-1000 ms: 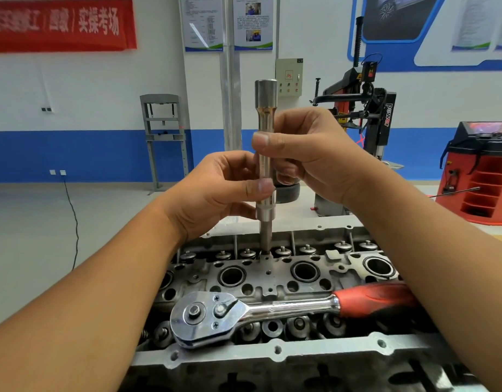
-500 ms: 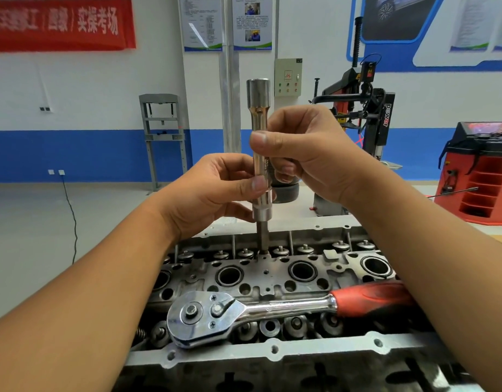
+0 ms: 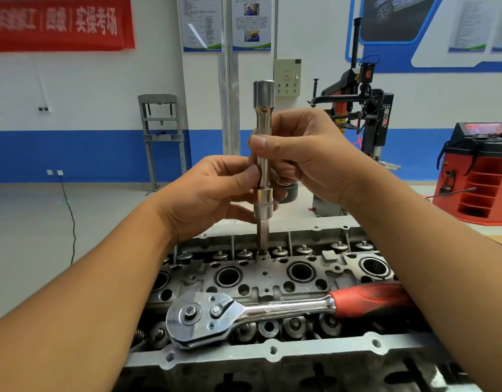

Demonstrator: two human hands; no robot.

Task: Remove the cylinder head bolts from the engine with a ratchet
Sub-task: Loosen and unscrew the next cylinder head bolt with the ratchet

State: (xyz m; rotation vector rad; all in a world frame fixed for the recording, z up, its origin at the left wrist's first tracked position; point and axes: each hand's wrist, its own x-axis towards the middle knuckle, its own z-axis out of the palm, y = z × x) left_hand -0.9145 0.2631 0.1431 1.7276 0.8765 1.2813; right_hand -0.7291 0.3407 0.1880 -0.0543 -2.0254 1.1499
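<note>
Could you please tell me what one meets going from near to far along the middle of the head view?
Red-handled chrome ratchet lying on the grey metal cylinder head → upright chrome extension bar, gripped by both hands → white wall control box.

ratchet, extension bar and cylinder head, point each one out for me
ratchet (image 3: 286,308): head view, on the chrome shank between round head and red grip.
extension bar (image 3: 263,108): head view, on the upper end above the hands.
cylinder head (image 3: 268,274): head view, on the bare casting between two round wells.

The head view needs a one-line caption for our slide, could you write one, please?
Both hands, left and right, grip an upright extension bar seated in the cylinder head; the ratchet lies unused across it.
</note>
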